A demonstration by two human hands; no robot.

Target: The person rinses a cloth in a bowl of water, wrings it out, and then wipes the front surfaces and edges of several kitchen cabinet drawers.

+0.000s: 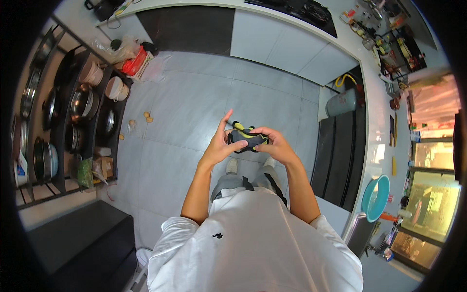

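Observation:
Between my two hands is a small soft bundle, dark grey with black edging and bright yellow trim. It looks like folded fabric; what article it is cannot be told. My left hand holds its left end, thumb laid across the front and index finger stretched out away from it. On the other side, my right hand pinches the right end with thumb and fingers. The bundle is held up in front of my body, above my shoes. My fingers hide parts of both its ends.
Dark shelving with pots, pans and buckets lines the left side. Several potatoes lie on the tiled floor. A gas cylinder sits under the right counter, which carries a turquoise basin. A black cabinet stands lower left.

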